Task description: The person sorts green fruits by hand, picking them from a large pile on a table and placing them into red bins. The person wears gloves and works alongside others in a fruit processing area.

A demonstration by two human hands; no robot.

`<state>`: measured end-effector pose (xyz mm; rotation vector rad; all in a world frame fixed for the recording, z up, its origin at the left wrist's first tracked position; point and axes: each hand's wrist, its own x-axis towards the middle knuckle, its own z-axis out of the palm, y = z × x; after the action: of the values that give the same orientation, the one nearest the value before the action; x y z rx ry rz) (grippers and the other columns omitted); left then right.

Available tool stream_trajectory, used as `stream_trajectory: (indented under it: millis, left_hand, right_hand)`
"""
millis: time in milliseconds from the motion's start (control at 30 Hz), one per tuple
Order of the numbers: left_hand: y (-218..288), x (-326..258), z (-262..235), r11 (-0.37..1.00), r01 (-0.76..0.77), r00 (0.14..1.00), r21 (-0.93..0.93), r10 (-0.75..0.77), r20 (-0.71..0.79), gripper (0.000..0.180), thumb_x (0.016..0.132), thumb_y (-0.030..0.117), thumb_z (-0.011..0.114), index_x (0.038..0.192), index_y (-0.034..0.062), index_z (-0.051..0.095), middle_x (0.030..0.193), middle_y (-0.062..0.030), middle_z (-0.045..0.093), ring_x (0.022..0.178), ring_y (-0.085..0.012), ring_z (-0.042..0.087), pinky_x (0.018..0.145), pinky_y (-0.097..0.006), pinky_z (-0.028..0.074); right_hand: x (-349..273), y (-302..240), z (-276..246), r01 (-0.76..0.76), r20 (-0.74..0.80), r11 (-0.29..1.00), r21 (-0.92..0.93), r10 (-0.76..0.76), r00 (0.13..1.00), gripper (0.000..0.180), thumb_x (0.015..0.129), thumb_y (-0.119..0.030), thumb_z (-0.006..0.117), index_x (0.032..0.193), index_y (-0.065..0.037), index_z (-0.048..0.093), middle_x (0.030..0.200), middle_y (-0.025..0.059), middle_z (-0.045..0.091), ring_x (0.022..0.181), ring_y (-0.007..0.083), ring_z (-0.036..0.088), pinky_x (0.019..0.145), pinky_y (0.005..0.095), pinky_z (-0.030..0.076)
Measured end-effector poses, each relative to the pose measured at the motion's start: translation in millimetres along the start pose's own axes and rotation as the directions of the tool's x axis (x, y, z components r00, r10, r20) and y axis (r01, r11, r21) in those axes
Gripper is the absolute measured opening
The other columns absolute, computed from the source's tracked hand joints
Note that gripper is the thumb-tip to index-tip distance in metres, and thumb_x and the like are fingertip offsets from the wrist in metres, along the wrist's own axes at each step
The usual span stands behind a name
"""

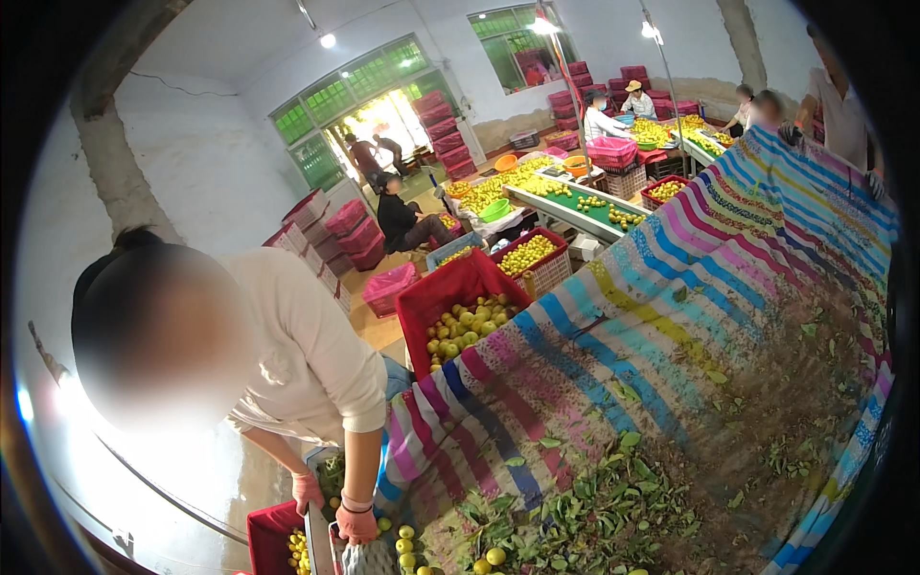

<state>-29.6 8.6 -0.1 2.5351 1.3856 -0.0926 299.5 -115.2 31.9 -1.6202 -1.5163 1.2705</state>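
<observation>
A crowded sorting hall surrounds a sloping striped tarp point(671, 316) strewn with leaves point(594, 508) and dirt. Neither of my hands is in view, so I cannot tell their grip. The last yellow-green fruit point(494, 556) lie at the tarp's lower edge, near a co-worker's pink-gloved hand point(356, 524) and a red crate point(270, 537). Loose fruit could roll off that edge, or leaves could slip in with them.

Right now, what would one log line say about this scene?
own hands: not in view | striped sheet: leaves, dirt | co-worker's gloved hand: by yellow fruit | red crate: fruit
</observation>
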Motion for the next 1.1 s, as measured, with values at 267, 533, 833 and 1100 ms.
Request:
stream_trajectory:
  millis: [267,533,833,1100]
  left_hand:
    - [13.3,4.7,-12.5,0.992,-0.108,0.987,0.072,0.115,-0.108,0.027,0.09,0.021,0.055,0.115,0.0141,0.062,0.115,-0.0132,0.061,0.113,-0.0352,0.053,0.101,-0.048,0.038]
    - [-30.6,-12.5,24.2,0.997,0.056,0.995,-0.051,-0.052,0.085,0.024,0.094,0.023,0.052,0.113,0.0138,0.062,0.103,-0.0157,0.065,0.092,-0.037,0.062,0.079,-0.045,0.05]
    - [-27.8,-6.2,30.7,0.995,0.081,0.995,-0.058,-0.077,0.069,0.023,0.093,0.025,0.055,0.111,0.0132,0.064,0.091,-0.0144,0.068,0.083,-0.0358,0.064,0.074,-0.043,0.051]
    - [1.4,-2.4,8.4,0.887,0.221,0.973,-0.406,-0.231,0.024,0.024,0.095,0.023,0.049,0.096,0.0106,0.069,0.086,-0.016,0.068,0.078,-0.0353,0.064,0.072,-0.041,0.051]
  right_hand:
    - [2.2,-0.6,-2.1,-0.003,-0.001,1.0,0.001,0.003,1.0,0.052,0.099,-0.042,0.036,0.141,-0.013,0.046,0.148,0.0156,0.04,0.134,0.0365,0.038,0.11,0.0503,0.031]
    - [-1.9,-4.3,-4.2,0.003,0.003,1.0,-0.002,-0.003,1.0,0.051,0.098,-0.041,0.038,0.14,-0.012,0.046,0.146,0.0161,0.041,0.133,0.0368,0.039,0.11,0.0499,0.032]
    - [-9.0,-4.5,-7.0,0.003,-0.015,1.0,-0.014,-0.004,1.0,0.051,0.097,-0.04,0.04,0.139,-0.012,0.047,0.144,0.0168,0.042,0.132,0.037,0.04,0.109,0.0495,0.033]
    - [-13.7,-11.7,-6.0,0.001,-0.021,1.0,0.007,-0.001,1.0,0.051,0.096,-0.039,0.042,0.138,-0.011,0.047,0.143,0.0174,0.043,0.13,0.0372,0.041,0.108,0.0492,0.033]
